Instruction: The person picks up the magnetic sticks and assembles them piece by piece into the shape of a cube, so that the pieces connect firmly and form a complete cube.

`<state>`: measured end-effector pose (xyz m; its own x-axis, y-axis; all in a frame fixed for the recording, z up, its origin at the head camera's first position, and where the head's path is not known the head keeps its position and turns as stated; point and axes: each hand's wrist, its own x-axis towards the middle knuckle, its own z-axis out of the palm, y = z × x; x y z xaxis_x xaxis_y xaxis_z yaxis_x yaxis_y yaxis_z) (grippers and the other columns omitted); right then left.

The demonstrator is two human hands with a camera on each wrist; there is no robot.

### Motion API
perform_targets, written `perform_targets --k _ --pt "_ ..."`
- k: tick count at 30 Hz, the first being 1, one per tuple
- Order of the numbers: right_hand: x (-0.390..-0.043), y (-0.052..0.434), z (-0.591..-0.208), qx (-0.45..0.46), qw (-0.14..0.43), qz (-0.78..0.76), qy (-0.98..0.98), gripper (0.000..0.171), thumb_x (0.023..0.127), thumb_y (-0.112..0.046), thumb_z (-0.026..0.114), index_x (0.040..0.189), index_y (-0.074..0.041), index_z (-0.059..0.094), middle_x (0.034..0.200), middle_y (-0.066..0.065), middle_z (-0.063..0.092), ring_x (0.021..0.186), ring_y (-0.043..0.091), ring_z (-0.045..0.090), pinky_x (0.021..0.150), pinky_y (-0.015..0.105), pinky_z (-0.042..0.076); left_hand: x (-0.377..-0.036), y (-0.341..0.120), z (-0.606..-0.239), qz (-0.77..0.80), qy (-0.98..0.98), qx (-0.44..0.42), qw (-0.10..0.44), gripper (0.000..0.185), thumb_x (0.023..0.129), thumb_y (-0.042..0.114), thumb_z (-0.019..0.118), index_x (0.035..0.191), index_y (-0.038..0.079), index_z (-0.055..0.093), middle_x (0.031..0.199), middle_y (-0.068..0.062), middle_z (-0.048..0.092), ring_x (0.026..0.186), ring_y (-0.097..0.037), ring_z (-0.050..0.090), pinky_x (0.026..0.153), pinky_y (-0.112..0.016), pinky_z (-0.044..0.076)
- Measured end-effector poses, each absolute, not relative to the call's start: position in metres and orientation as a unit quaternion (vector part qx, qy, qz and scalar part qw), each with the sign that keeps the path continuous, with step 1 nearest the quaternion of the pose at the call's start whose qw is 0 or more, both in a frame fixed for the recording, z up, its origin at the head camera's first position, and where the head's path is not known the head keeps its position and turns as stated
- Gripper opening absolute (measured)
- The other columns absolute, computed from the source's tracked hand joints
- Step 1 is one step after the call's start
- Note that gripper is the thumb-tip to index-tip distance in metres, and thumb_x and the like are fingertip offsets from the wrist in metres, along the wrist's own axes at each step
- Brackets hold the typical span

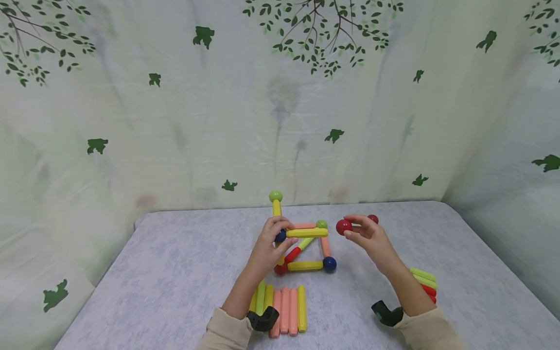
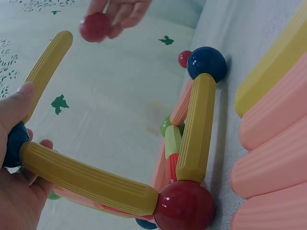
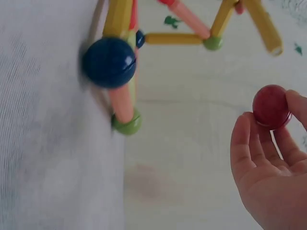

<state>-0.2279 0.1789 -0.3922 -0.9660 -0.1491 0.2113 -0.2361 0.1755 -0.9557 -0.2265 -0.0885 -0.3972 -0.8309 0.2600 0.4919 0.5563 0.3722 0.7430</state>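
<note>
My left hand (image 1: 268,243) grips a dark blue ball (image 1: 280,236) at an upper corner of a frame of toy rods and balls. From that ball a yellow rod (image 1: 307,233) juts to the right, its far end bare in the right wrist view. Another yellow rod (image 2: 91,178) runs down from it to a red ball (image 2: 186,206) at the base. Right of the frame, my right hand (image 1: 372,243) pinches a loose red ball (image 3: 271,107) between thumb and fingertips, apart from the rod's bare end.
Pink, yellow and green rods (image 1: 285,311) lie side by side near my left forearm. Green and red rods (image 1: 423,279) are partly hidden by my right forearm. Another red ball (image 1: 373,218) shows behind my right hand. A leaf-patterned curtain (image 1: 280,121) hangs behind the table (image 1: 175,272).
</note>
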Motion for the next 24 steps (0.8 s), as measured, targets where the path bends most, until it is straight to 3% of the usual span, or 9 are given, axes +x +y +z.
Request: perform_targets --k 9,20,24 --pt "-0.214 0.162 -0.385 0.173 0.014 0.643 -0.746 0.045 0.083 -0.021 0.066 0.122 -0.006 0.049 0.119 0.012 0.049 0.104 0.026 0.052 0.080 0.030 0.047 -0.226 -0.090 -0.398 -0.499 -0.809 -0.267 0.160 0.019 0.084 0.015 0.063 0.102 0.011 0.058 0.116 -0.001 0.042 0.105 -0.017 0.047 0.086 -0.031 0.044" --pt "-0.180 0.157 -0.392 0.165 0.121 0.566 -0.798 0.050 0.080 -0.018 0.069 0.121 -0.007 0.044 0.119 0.009 0.047 0.104 0.021 0.050 0.083 0.024 0.044 -0.226 -0.090 -0.398 -0.494 -0.810 -0.270 0.166 0.019 0.084 0.015 0.063 0.101 0.011 0.057 0.115 -0.002 0.042 0.103 -0.017 0.047 0.086 -0.030 0.044" --pt "-0.164 0.145 -0.403 0.156 0.108 0.559 -0.807 0.049 0.077 -0.018 0.072 0.118 -0.012 0.045 0.116 0.004 0.047 0.103 0.020 0.049 0.087 0.032 0.044 -0.225 -0.090 -0.397 -0.493 -0.811 -0.269 0.164 0.019 0.084 0.015 0.062 0.102 0.012 0.057 0.115 -0.002 0.042 0.103 -0.017 0.047 0.086 -0.031 0.044"
